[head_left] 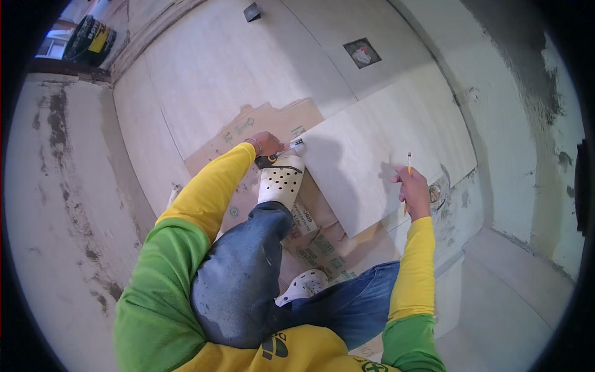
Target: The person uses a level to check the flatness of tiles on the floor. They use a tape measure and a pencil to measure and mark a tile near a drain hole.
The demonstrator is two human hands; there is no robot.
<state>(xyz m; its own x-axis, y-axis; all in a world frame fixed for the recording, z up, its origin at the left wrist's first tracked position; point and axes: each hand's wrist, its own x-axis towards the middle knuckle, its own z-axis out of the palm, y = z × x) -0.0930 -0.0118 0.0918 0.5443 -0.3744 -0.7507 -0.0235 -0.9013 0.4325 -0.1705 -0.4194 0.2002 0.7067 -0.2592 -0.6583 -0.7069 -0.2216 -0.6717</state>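
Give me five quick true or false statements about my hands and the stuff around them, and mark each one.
1. The right hand holds a pencil. True.
2. The left hand is empty. False: it holds a tape measure.
3. Both shoes are black. False: they are white.
4. Cardboard lies on the floor near the left hand. True.
5. The bucket is at the picture's lower right. False: upper left.

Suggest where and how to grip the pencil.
Pencil: probably mid-shaft, coming from the right. It is slim and straight, and both ends project past the fingers of the right hand, which holds its middle from that side.
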